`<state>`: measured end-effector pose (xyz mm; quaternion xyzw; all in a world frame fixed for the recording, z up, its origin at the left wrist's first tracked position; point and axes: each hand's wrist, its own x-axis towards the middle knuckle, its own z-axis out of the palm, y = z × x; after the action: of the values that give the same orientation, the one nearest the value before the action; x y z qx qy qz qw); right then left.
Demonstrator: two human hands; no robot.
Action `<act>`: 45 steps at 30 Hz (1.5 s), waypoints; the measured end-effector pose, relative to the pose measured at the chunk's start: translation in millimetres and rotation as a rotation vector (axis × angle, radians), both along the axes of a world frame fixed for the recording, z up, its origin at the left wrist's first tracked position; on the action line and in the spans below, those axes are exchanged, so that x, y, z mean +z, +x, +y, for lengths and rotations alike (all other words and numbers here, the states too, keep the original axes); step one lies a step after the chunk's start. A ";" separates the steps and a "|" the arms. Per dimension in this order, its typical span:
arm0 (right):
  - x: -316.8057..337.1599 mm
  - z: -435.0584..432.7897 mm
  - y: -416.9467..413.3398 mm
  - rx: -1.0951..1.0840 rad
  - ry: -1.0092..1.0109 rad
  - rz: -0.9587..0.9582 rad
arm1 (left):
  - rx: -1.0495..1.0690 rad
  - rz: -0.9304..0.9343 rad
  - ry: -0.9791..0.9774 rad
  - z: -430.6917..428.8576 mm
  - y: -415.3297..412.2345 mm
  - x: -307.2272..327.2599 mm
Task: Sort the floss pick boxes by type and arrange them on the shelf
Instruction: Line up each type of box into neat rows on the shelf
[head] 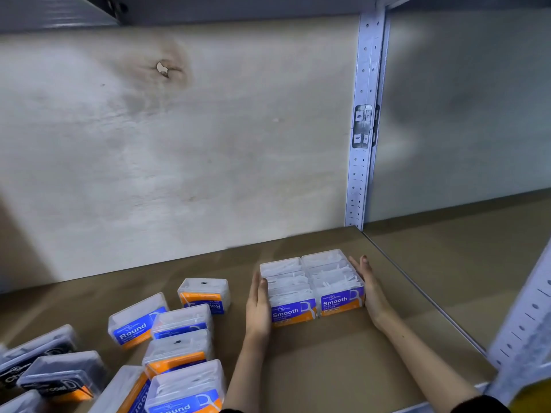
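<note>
Several clear "Smooth" floss pick boxes (311, 286) with blue-and-orange labels stand packed in a tight block on the brown shelf board (328, 353), right of centre. My left hand (258, 305) presses flat against the block's left side. My right hand (369, 289) presses flat against its right side, fingers straight. Several "Round" boxes (176, 332) lie scattered and tilted to the left. Dark charcoal boxes (56, 372) lie at the far left bottom.
A pale back panel (179, 144) closes the shelf behind. A perforated metal upright (362, 129) stands at the back right, and another upright (524, 323) at the front right. A second shelf bay (462, 263) lies beyond the board's right edge.
</note>
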<state>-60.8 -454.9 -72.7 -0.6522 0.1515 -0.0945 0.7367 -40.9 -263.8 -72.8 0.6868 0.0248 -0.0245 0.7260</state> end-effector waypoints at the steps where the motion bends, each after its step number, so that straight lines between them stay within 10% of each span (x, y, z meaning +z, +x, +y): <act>1: 0.1 -0.7 -0.6 -0.031 -0.014 -0.001 | 0.021 -0.007 0.009 1.2 -0.8 1.8; 10: 13.1 -20.6 -30.6 -0.179 -0.574 -0.022 | 0.120 -0.286 0.526 9.7 -16.5 34.7; 24: 58.0 4.7 -96.4 0.415 -1.228 0.071 | -0.368 -0.318 1.173 27.2 -82.4 74.5; 45: 87.2 155.8 -48.7 0.660 -1.336 -0.133 | -0.267 -0.235 1.320 142.6 -113.1 98.0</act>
<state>-109.5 -299.1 14.5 -0.9653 -0.1866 0.0203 0.1814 -154.0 -121.2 25.2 0.9809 -0.1295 -0.0189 0.1440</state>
